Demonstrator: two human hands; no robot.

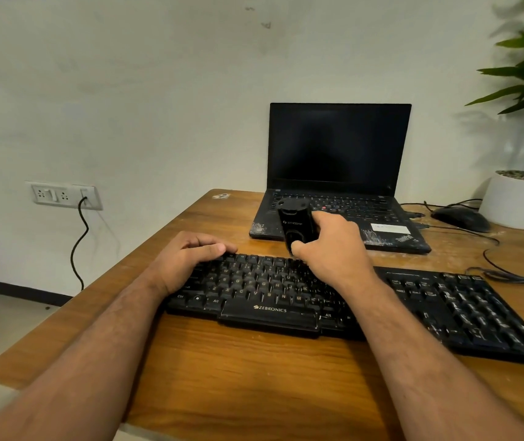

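Note:
A black Zebronics keyboard [270, 310] lies across the wooden desk [222, 370]. My left hand [187, 259] rests on the keyboard's far left corner, its fingers curled over the back edge. My right hand [333, 249] grips a small black handheld device [294, 222] with a printed logo, held upright just above the top rows of keys. The thumb lies on the device's lower front and the fingers wrap its right side. The device's lower end is hidden behind my thumb.
An open black laptop [337, 154] with a dark screen stands behind the keyboard. A black mouse [461, 218] and cables lie to its right, beside a white plant pot [515, 202]. A wall socket [63, 195] with a plugged cable is at the left.

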